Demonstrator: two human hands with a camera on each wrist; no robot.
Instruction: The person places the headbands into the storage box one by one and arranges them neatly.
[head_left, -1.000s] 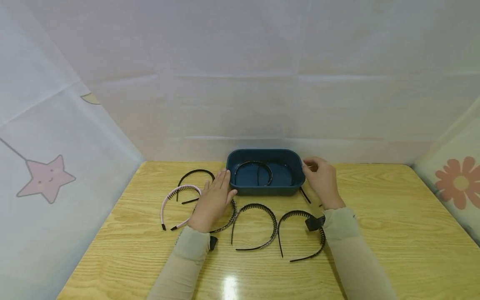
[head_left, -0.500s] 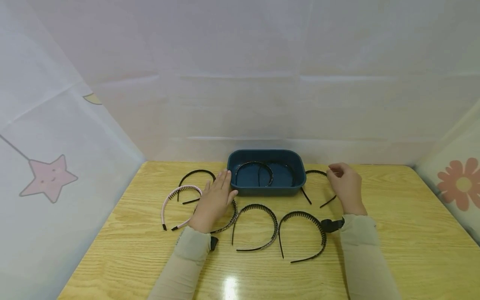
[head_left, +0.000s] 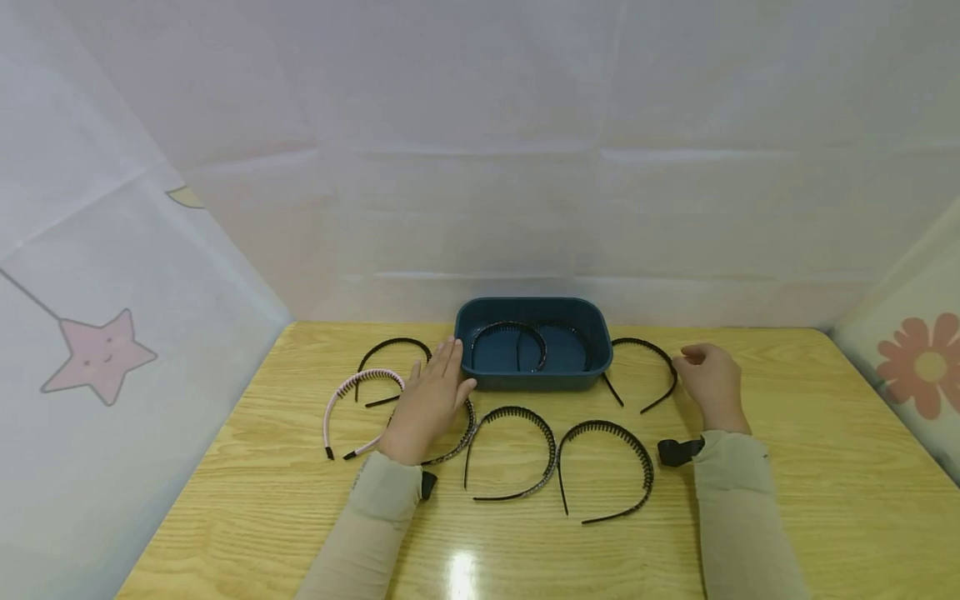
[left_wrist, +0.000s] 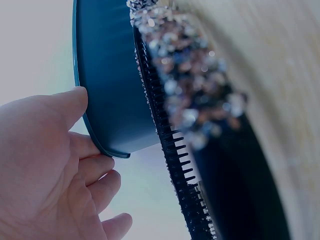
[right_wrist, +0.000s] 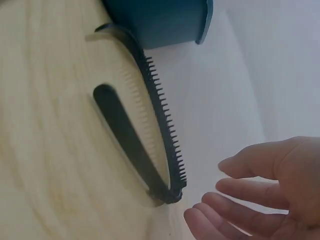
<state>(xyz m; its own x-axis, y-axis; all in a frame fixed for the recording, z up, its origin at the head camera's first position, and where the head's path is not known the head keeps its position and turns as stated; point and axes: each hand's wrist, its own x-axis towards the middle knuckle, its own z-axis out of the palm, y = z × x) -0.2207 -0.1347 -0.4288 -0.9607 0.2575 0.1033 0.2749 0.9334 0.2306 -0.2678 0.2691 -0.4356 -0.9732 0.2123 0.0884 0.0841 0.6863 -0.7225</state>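
Observation:
Against the left end of a dark blue plastic bin (head_left: 534,382), my left hand (head_left: 427,402) rests with its fingers extended. In the left wrist view its thumb and fingertips touch the bin's edge. A black toothed headband (head_left: 663,354) lies on the table just right of the bin. My right hand (head_left: 712,383) is beside that headband with relaxed fingers, holding nothing; the right wrist view has a gap between the fingertips and the headband (right_wrist: 162,120). Two dark headbands lie inside the bin, one being the speckled headband (head_left: 542,340).
In front of the bin lie a glittery headband (head_left: 551,442) and a black headband (head_left: 643,454). To the left are a pink headband (head_left: 327,417), a black headband (head_left: 382,343) and another glittery headband (head_left: 467,437), partly behind my left hand. A white cloth backdrop (head_left: 480,208) encloses the wooden table (head_left: 247,517).
My right hand has moved from the bin's right end rightward, past the black headband, uncovering it and the headband in front. The left hand and the bin have hardly moved.

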